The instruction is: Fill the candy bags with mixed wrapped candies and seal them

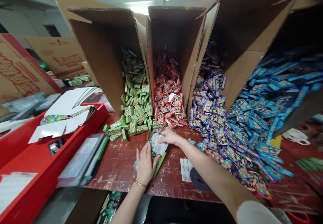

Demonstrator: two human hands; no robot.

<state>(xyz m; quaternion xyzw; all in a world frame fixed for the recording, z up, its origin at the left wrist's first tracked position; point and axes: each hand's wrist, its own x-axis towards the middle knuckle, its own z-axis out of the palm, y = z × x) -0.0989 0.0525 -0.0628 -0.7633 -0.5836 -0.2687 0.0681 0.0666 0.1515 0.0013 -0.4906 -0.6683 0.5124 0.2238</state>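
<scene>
Packet (160,148), glossy, pale-faced and green-edged, is gripped by left hand (146,163) and right hand (171,138).

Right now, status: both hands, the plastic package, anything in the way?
Left hand at plastic package's near side. Right hand at its far end; grip unclear. Green packets piled just beyond; none seen on top.
</scene>
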